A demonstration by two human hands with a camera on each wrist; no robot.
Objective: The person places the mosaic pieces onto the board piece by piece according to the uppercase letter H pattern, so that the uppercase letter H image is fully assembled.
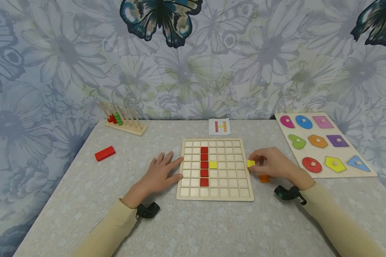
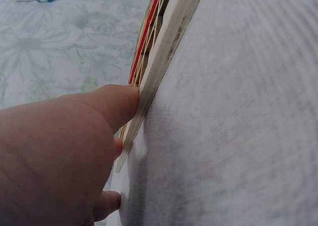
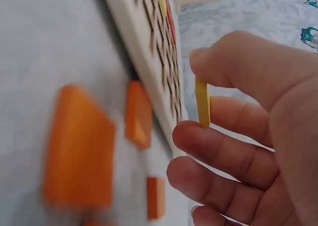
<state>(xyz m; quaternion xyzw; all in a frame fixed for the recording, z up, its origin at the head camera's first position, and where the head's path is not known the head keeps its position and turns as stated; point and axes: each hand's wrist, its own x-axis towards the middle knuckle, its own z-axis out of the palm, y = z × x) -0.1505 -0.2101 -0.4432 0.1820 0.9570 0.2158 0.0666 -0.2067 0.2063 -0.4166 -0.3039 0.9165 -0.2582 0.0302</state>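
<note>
Right hand, right of centre in head view: narrow pinch, thumb and fingertip at opposite edges of a yellow tile. Tile is by the right rim of the board; height above table cannot be told. Left hand, left of centre: fingers spread, nothing held, thumb and forefinger touching the board's left rim. Second yellow tile mid-frame, just right of a red column.

Risks, my reading: edge hold looks slight; a slack thumb could let the tile twist or drop. A low hand could knock the orange tiles. A hard push might slide the board.

Hard to see: right hand hides most orange in head view; right wrist view blurs the nearest, lower left, and cuts another at bottom. Card, upper centre: print tiny. Left fingers mostly hidden in left wrist view
</note>
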